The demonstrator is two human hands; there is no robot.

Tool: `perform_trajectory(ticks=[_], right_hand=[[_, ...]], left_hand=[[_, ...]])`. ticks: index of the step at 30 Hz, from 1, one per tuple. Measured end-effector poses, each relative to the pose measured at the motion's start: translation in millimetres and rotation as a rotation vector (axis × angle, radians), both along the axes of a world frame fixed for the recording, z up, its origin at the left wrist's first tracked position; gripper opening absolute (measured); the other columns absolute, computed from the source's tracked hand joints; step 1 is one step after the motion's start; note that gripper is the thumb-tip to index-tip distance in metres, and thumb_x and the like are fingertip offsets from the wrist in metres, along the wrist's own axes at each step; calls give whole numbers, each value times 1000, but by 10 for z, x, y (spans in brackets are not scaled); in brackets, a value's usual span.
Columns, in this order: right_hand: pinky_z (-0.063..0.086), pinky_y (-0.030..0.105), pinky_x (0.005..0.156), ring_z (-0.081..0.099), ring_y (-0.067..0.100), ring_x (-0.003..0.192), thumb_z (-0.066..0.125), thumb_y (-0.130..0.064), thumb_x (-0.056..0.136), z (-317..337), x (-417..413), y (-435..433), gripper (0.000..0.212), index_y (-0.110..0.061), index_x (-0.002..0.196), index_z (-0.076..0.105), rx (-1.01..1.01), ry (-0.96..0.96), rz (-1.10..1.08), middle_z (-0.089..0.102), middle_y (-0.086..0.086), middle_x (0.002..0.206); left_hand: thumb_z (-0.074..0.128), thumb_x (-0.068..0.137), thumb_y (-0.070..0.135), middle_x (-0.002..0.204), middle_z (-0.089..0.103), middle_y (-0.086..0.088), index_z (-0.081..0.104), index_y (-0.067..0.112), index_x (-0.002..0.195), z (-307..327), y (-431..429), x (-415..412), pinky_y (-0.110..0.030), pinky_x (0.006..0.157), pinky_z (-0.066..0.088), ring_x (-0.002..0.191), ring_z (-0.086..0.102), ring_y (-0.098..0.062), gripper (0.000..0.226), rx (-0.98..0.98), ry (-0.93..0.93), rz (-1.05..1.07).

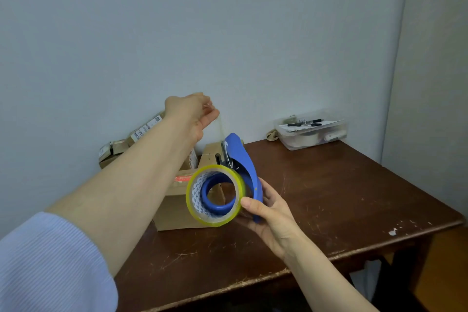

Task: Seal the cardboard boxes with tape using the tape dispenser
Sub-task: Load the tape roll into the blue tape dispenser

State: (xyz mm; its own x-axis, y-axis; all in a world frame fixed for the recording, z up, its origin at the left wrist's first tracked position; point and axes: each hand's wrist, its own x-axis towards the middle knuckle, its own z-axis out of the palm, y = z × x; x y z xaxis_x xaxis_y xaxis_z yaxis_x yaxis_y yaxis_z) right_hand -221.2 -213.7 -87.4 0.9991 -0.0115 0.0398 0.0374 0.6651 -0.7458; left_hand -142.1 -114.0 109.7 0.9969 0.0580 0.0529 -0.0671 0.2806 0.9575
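Scratched brown table (329,197) against a pale wall. Our right hand (268,218) is wrapped round the blue tape dispenser (243,164), just in front of a cardboard box (177,210) sitting on the table. Our left hand (192,114), raised farther back, pinches the clear tape end (220,126) stretched up from it.

One blue plastic tape dispenser (243,159), one yellowish clear tape roll (217,219), at least four brown cardboard boxes (177,208), one clear plastic tub (311,143), two black pens (304,124)
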Motion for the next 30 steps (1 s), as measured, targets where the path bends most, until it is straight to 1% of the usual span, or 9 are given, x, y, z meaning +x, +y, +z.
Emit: perform_trajectory(ticks=[4, 8, 12, 15, 18, 20, 25, 28, 30], right_hand=[[57, 43, 75, 66, 33, 103, 98, -19, 33, -14, -18, 31, 109, -16, 131, 51, 45, -19, 6, 63, 18, 121], [56, 46, 76, 66, 34, 103, 98, -19, 33, -40, -10, 85, 111, -17, 133, 49, 62, 5, 22, 61, 18, 124], [56, 48, 77, 68, 29, 90, 95, -19, 37, -47, -34, 104, 94, -16, 124, 58, 32, 4, 50, 67, 15, 110], [57, 43, 72, 69, 24, 81, 87, -13, 52, -21, -74, 107, 79, -15, 125, 57, -59, 18, 36, 70, 12, 100], [55, 34, 64, 69, 22, 76, 82, -8, 61, 15, -110, 88, 74, -12, 129, 53, -129, 6, 6, 69, 10, 97], [55, 32, 64, 69, 21, 77, 81, -9, 60, 38, -126, 60, 77, -13, 131, 51, -163, -4, -23, 69, 10, 101], [56, 37, 78, 69, 22, 95, 87, -24, 43, 13, -106, -4, 111, -21, 142, 38, -257, 15, -114, 64, 8, 120], [51, 45, 95, 63, 23, 109, 94, -17, 45, 12, -112, 0, 116, -25, 144, 34, -303, -8, -159, 59, 3, 127], [48, 46, 99, 60, 21, 113, 93, -11, 46, 24, -118, 14, 115, -25, 144, 35, -328, -28, -173, 58, -1, 127]], left_hand=[[60, 86, -8, 78, 55, -12, 53, 1, 84, -30, 43, 0, -29, 59, 59, 68, 55, -19, 12, -15, -2, 24], [64, 82, -10, 89, 58, -13, 54, 0, 105, -56, 90, -3, -27, 69, 59, 80, 61, -20, 28, 46, -45, -17], [65, 78, -13, 93, 60, -15, 56, 6, 96, -17, 201, 25, -27, 73, 56, 80, 62, -21, 28, 301, -35, -65], [69, 78, -7, 81, 60, -13, 57, 8, 82, 7, 303, 53, -30, 71, 53, 72, 57, -20, 19, 444, -31, -57], [73, 75, -6, 90, 64, -13, 58, 4, 100, -60, 413, 128, -32, 77, 55, 85, 64, -23, 30, 513, -32, -19], [72, 74, -11, 105, 65, -18, 56, 4, 106, -139, 492, 171, -30, 74, 58, 92, 66, -25, 39, 482, -21, 11], [61, 77, -22, 104, 61, -18, 49, 8, 81, -309, 633, 168, -21, 46, 55, 75, 61, -18, 32, 317, 29, 57], [61, 77, -22, 89, 62, -16, 51, 7, 81, -355, 691, 184, -22, 46, 55, 72, 62, -19, 31, 261, 61, 54], [63, 76, -21, 88, 63, -15, 52, 7, 82, -355, 712, 190, -22, 51, 57, 75, 63, -20, 30, 230, 62, 51]])
